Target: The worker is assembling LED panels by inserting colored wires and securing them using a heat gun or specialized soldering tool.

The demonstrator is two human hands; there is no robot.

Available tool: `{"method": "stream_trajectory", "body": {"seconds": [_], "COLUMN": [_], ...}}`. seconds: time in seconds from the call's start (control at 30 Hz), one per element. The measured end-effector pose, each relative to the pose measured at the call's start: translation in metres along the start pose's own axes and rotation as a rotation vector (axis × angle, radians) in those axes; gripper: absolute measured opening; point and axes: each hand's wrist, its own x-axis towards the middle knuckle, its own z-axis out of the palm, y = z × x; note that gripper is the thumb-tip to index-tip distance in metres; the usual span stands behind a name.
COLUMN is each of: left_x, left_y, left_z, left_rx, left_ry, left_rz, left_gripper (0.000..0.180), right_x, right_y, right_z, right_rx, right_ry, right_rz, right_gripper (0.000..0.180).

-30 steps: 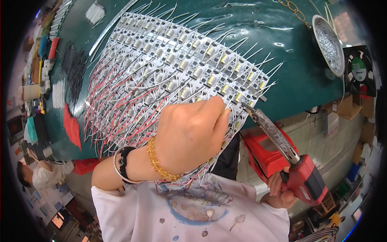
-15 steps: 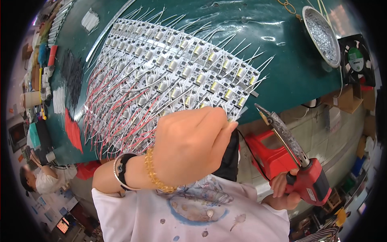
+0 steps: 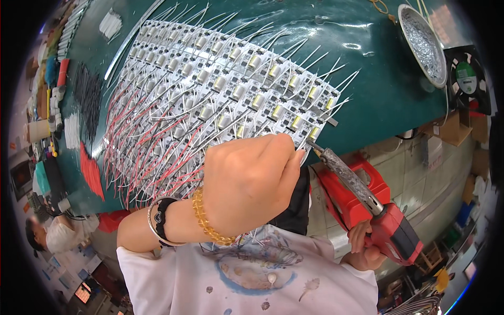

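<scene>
R hand, gripping soldering iron, has returned its tip near the PCB panel on tabletop, apparently in working position again, beside narrowly closed L hand, w/ contents impossible to tell.

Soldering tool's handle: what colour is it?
The handle is red and black, best seen in the head view.

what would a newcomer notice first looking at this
First, the big white circuit-board panel, bristling with red, white and dark wires, spread across the green table. Next, the red-handled soldering iron in the right hand, its tip beside the closed left hand by the panel's near right edge. Then the metal bowl of silvery bits, upper right.
</scene>
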Motion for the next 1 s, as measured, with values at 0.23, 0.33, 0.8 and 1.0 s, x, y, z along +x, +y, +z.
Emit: {"method": "stream_trajectory", "body": {"seconds": [0.23,0.33,0.8,1.0], "left_x": [0.0,0.001,0.0,-0.001], "left_y": [0.001,0.0,-0.001,-0.001], "left_z": [0.001,0.001,0.0,-0.001], "left_rx": [0.013,0.004,-0.016,-0.018], "left_ry": [0.014,0.005,0.005,0.02], "left_rz": [-0.015,-0.026,-0.016,-0.009], "left_gripper": [0.017,0.016,0.016,0.016], "right_x": [0.005,0.007,0.006,0.011], "right_y": [-0.001,-0.011,-0.015,-0.016], "right_z": [-0.004,0.004,0.027,0.025], "right_rx": [-0.032,-0.045,-0.175,-0.101], "right_ry": [-0.115,-0.022,0.188,0.084], "right_rz": [-0.036,0.036,0.128,0.099], "right_gripper": [0.044,0.073,0.069,0.067]}}
